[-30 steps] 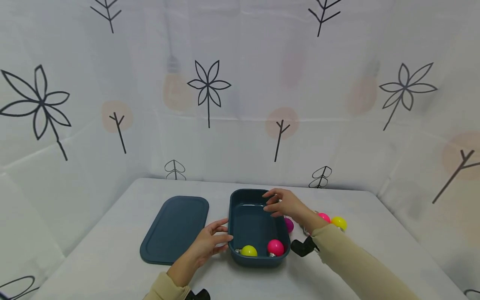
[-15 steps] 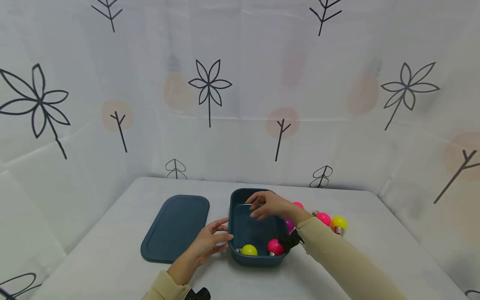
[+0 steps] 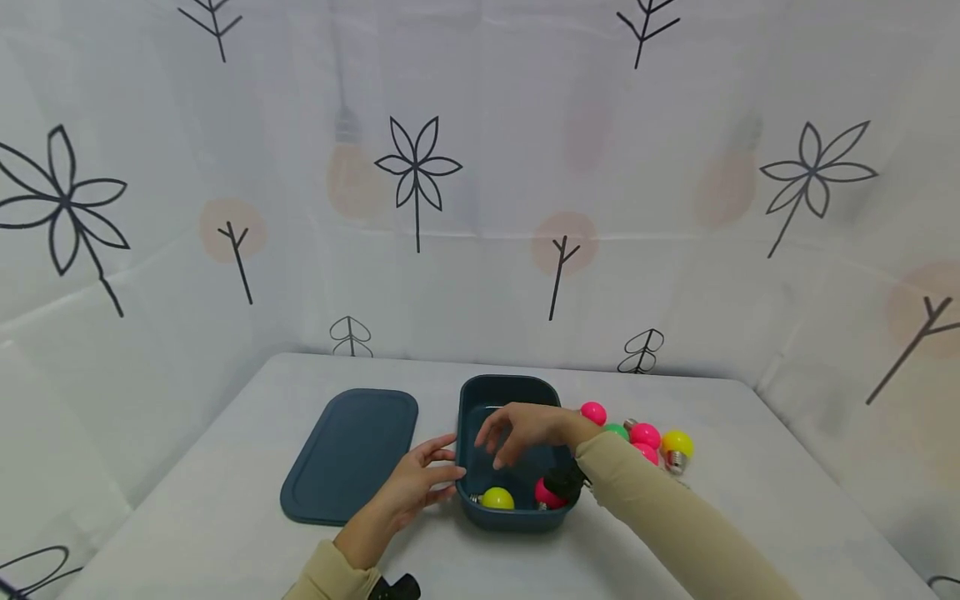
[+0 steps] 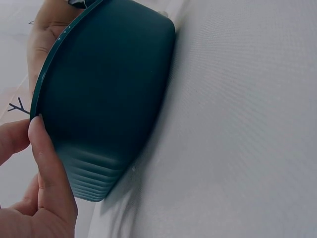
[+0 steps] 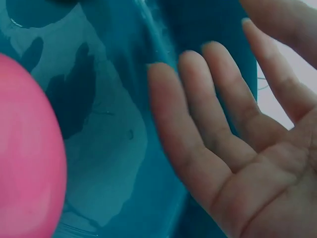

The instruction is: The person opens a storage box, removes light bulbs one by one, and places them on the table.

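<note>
A dark teal rectangular box (image 3: 517, 522), with no lid on it, stands near the middle of the table. My left hand (image 3: 420, 479) is at its left side, pinching the rim between fingertips, as the left wrist view shows close up. My right hand (image 3: 525, 429) reaches over the box from the right, palm down, fingers loosely bent with nothing between them. A yellow light bulb (image 3: 497, 498) lies on its side in the near left of the box. In the near right corner is a pink light bulb (image 5: 27, 153), partly hidden by the black wrist camera in the head view.
The matching teal lid (image 3: 352, 458) lies flat left of the box. Right of it several loose bulbs cluster: a pink bulb (image 3: 593, 413), a green bulb (image 3: 618, 431) and a yellow bulb (image 3: 677, 446). A patterned white cloth (image 3: 480, 275) hangs behind the table.
My right hand has moved left and nearer from the far right rim to over the box's middle, uncovering more bulbs on the right. My left hand and the bulbs in the box have stayed put.
</note>
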Demonstrator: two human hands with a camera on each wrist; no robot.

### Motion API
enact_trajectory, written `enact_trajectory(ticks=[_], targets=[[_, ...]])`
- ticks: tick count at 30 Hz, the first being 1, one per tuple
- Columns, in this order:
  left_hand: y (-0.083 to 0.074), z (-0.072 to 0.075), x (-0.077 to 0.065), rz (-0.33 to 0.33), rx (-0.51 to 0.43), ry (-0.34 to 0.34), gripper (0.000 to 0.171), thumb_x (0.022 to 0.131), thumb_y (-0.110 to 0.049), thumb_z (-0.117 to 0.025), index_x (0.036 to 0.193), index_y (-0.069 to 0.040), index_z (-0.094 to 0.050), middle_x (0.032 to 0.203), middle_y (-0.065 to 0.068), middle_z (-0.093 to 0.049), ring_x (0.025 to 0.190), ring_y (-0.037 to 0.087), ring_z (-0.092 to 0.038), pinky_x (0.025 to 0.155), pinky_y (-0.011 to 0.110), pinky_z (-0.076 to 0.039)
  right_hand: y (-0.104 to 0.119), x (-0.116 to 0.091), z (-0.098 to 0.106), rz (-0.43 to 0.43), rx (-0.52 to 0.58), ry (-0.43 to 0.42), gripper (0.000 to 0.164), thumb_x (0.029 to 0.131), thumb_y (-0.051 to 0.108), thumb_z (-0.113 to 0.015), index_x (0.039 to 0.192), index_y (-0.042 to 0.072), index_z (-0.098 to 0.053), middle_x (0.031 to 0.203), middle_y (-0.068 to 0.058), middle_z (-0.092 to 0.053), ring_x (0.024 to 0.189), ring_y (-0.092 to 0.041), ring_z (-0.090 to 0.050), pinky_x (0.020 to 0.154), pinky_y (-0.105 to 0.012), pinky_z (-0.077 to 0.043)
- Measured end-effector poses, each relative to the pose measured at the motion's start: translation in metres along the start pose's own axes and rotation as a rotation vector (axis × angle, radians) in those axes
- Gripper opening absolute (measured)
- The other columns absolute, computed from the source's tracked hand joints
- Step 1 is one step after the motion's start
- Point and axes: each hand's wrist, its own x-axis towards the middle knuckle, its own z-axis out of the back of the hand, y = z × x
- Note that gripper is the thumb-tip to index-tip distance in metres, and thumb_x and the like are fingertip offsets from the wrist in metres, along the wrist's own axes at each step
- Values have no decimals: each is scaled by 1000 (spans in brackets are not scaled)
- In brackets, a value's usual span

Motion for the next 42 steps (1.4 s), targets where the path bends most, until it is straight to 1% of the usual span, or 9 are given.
enact_trajectory(ticks=[5, 8, 12, 17, 23, 29, 34, 39, 42], targets=[[-1, 0, 0, -1, -2, -2, 62, 83, -5, -69, 139, -3, -41, 111, 14, -47, 79, 14, -59, 72, 28, -54, 2, 2, -4, -62, -27, 102, 26, 80, -2, -69, 105, 4, -65, 99, -13, -60, 82, -24, -62, 73, -38, -54], [-1, 0, -1, 0, -2, -5, 62, 83, -4, -68, 138, -4, -41, 111, 14, -47, 78, 14, -59, 71, 28, -54, 3, 4, -6, -97, -43, 172, 25, 81, -3, -68, 105, 5, -65, 100, -12, -60, 83, -22, -61, 74, -36, -54], [-1, 0, -1, 3, -1, -6, 62, 82, -4, -69, 138, -4, -42, 111, 13, -48, 78, 14, -59, 71, 28, -54, 3, 8, -7, -135, -38, 247, 26, 81, -4, -68, 105, 4, -65, 100, -12, -60, 84, -20, -60, 75, -36, -54], [-1, 0, -1, 5, 0, -8, 62, 82, -4, -69, 138, -4, -42, 111, 13, -48, 79, 14, -58, 71, 28, -53, 2, 10, -7, -161, -34, 318, 25, 81, -4, -67, 105, 3, -65, 99, -11, -60, 83, -19, -61, 75, -35, -54], [-2, 0, -1, 6, 8, -8, 60, 84, -4, -67, 138, -4, -42, 112, 14, -48, 80, 14, -57, 73, 28, -54, 4, 10, -8, -176, -60, 419, 28, 81, -6, -67, 107, 6, -65, 100, -7, -61, 86, -17, -61, 76, -34, -54], [-1, 1, 0, 3, 10, -6, 59, 84, -4, -67, 138, -4, -42, 111, 14, -48, 81, 15, -56, 73, 29, -53, 7, 10, -10, -149, -89, 427, 29, 80, -8, -67, 105, 6, -66, 99, -4, -61, 89, -15, -56, 77, -32, -53], [0, 1, 0, 7, 12, -14, 60, 84, -4, -68, 138, -5, -43, 110, 12, -48, 82, 16, -56, 73, 29, -54, 10, 8, -10, -93, -133, 420, 28, 80, -5, -68, 105, 7, -66, 99, -3, -61, 90, -15, -57, 77, -30, -53], [0, 1, 0, 7, 10, -17, 60, 83, -5, -68, 138, -5, -43, 109, 11, -48, 81, 16, -56, 73, 29, -54, 12, 1, -8, -45, -177, 376, 27, 80, -1, -70, 104, 12, -67, 99, 0, -62, 93, -16, -57, 77, -29, -52], [0, 1, 0, 7, 6, -15, 61, 83, -5, -69, 138, -5, -42, 109, 12, -48, 81, 16, -56, 73, 29, -54, 14, -4, -8, -26, -173, 334, 27, 80, 1, -71, 104, 13, -67, 101, 0, -62, 94, -17, -57, 77, -29, -52]])
